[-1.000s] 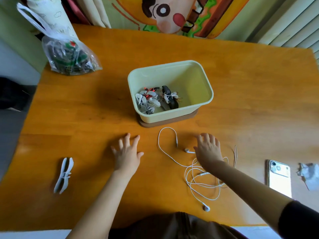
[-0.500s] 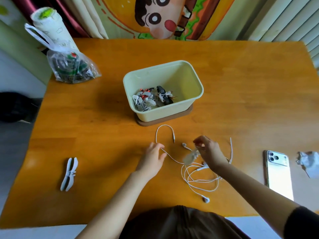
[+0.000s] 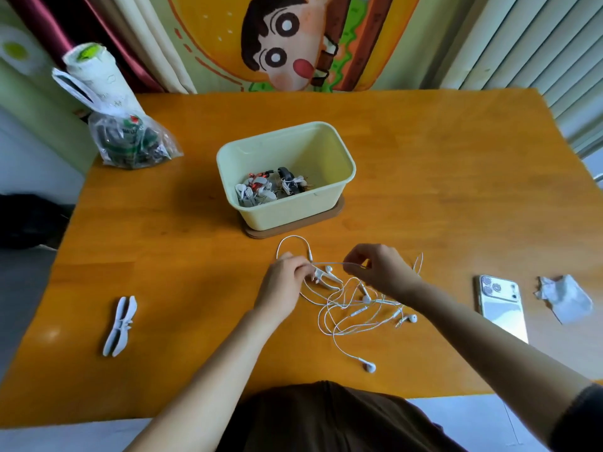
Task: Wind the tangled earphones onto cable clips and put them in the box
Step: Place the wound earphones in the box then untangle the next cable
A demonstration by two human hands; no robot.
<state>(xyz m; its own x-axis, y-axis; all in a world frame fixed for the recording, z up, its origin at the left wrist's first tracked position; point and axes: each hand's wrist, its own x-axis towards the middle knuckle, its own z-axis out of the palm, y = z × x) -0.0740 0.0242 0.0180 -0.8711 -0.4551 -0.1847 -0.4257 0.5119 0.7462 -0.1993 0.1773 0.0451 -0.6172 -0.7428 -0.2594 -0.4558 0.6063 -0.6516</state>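
White tangled earphones (image 3: 350, 308) lie on the wooden table just in front of the pale yellow box (image 3: 329, 197). My left hand (image 3: 282, 282) grips a white cable clip (image 3: 323, 278) together with a stretch of the cable. My right hand (image 3: 378, 270) pinches the same cable, which runs taut between the two hands. One earbud (image 3: 369, 366) lies nearest me, another (image 3: 411, 318) to the right. The box holds several wound earphones (image 3: 270, 189). A second white cable clip (image 3: 120, 326) lies at the left of the table.
The box stands on a brown lid (image 3: 295, 223). A white phone (image 3: 502, 306) and a crumpled tissue (image 3: 563, 296) lie at the right. A clear plastic bag (image 3: 130, 141) sits at the back left corner. Curtains and a cartoon cushion stand behind the table.
Both hands went from flat and empty on the table to the earphones. The right hand picked up a clip, now in the left hand, and the cable is pulled tight between them.
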